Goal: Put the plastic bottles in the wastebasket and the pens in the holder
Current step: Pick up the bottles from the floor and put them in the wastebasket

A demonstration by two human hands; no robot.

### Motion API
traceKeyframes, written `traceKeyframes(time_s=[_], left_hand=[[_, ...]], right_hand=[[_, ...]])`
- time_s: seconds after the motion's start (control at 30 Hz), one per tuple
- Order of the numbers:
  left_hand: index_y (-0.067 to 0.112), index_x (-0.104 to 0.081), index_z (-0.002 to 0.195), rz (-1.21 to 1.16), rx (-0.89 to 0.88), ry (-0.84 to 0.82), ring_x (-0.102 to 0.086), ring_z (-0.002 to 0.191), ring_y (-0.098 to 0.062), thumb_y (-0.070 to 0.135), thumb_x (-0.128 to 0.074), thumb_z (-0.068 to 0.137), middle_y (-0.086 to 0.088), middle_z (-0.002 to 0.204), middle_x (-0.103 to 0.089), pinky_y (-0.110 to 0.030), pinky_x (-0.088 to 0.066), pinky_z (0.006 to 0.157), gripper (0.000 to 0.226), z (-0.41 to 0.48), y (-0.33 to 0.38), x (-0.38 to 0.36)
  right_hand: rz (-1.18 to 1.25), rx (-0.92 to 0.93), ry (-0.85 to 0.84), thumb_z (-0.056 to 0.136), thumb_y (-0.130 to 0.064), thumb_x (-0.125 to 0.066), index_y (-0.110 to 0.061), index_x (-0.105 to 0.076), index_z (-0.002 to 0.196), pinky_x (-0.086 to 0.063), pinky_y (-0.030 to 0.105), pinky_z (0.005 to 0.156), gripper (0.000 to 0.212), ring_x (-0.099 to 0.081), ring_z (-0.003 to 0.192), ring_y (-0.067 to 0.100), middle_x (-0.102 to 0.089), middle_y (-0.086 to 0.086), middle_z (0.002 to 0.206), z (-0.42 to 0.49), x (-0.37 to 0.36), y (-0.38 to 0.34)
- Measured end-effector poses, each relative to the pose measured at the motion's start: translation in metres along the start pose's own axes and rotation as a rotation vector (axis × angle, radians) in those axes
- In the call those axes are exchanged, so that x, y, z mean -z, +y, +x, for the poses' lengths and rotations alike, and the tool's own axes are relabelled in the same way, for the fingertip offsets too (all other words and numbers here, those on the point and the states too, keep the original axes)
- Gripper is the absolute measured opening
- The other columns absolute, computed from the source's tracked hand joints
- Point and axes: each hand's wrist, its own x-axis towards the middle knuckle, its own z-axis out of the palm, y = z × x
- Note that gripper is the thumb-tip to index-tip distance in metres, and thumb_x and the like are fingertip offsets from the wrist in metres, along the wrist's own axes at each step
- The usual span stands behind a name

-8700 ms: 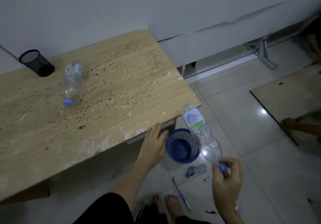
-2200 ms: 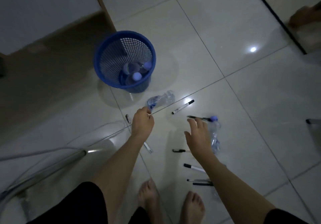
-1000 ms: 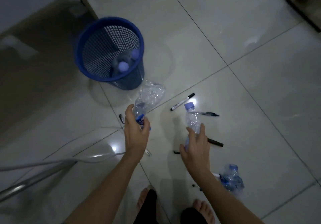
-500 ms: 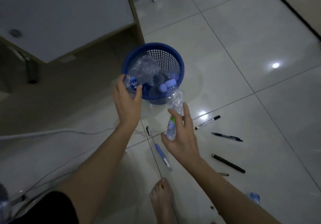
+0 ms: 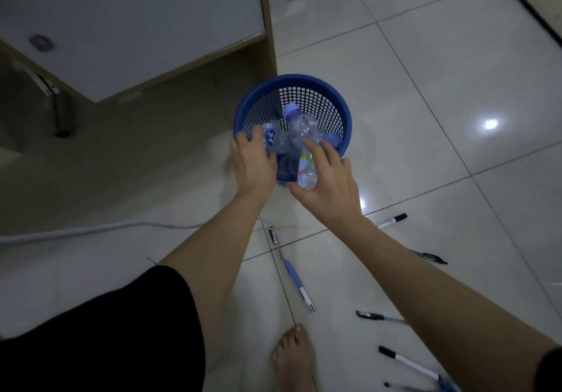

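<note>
The blue mesh wastebasket (image 5: pixel 340 99) stands on the tiled floor beside the desk. Both my hands are over its near rim. My left hand (image 5: pixel 253 162) grips a crumpled clear bottle with a blue label (image 5: pixel 274 138), which is partly inside the basket. My right hand (image 5: pixel 330 185) holds a clear bottle with a green and white label (image 5: pixel 306 160), tilted cap-first into the basket. Another bottle's blue cap (image 5: pixel 333 140) shows inside. Several pens lie on the floor: a blue pen (image 5: pixel 291 269), a white marker (image 5: pixel 392 220), a black pen (image 5: pixel 431 258).
The desk's side panel (image 5: pixel 268 36) and pale underside stand just left of the basket. A grey cable (image 5: pixel 91 230) runs across the floor at the left. My bare foot (image 5: pixel 293 358) is at the bottom. A dark-edged board (image 5: pixel 539 22) lies at the top right.
Both hands have carried their bottles from beside the basket to over its rim, and the bottles now tip into it. The camera has moved closer to the basket.
</note>
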Motion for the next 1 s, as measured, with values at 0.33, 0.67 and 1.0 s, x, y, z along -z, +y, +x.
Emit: traceKeyframes(time_s=[0.33, 0.67, 1.0], left_hand=[[0.015, -0.023, 0.149, -0.131, 0.181, -0.088, -0.030, 0.139, -0.036, 0.024, -0.070, 0.082, -0.021, 0.155, -0.016, -0.040, -0.035, 0.112, 0.082, -0.014, -0.009, -0.006], [0.016, -0.042, 0.143, -0.779, 0.551, -0.073, -0.061, 0.112, -0.032, 0.000, -0.064, 0.086, -0.012, 0.135, -0.055, -0.049, -0.061, 0.073, 0.064, -0.014, -0.016, -0.013], [0.018, -0.046, 0.141, -0.803, 0.619, -0.002, -0.061, 0.114, -0.033, -0.005, -0.065, 0.082, -0.010, 0.136, -0.057, -0.054, -0.058, 0.085, 0.066, -0.007, -0.019, -0.023]], right_hand=[[-0.073, 0.024, 0.075, 0.072, -0.027, -0.073, -0.008, -0.052, 0.125, -0.047, 0.043, 0.077, 0.060, -0.055, 0.091, 0.034, -0.064, 0.016, 0.110, 0.019, 0.007, -0.007], [-0.277, 0.070, -0.016, 0.079, -0.034, -0.068, -0.012, -0.041, 0.135, -0.044, 0.043, 0.088, 0.066, -0.050, 0.105, 0.037, -0.056, 0.018, 0.120, 0.068, -0.018, -0.004], [-0.455, 0.117, -0.251, 0.076, -0.047, -0.069, -0.024, -0.041, 0.135, -0.027, 0.052, 0.110, 0.070, -0.040, 0.125, 0.035, -0.050, 0.009, 0.134, 0.082, -0.042, 0.018]])
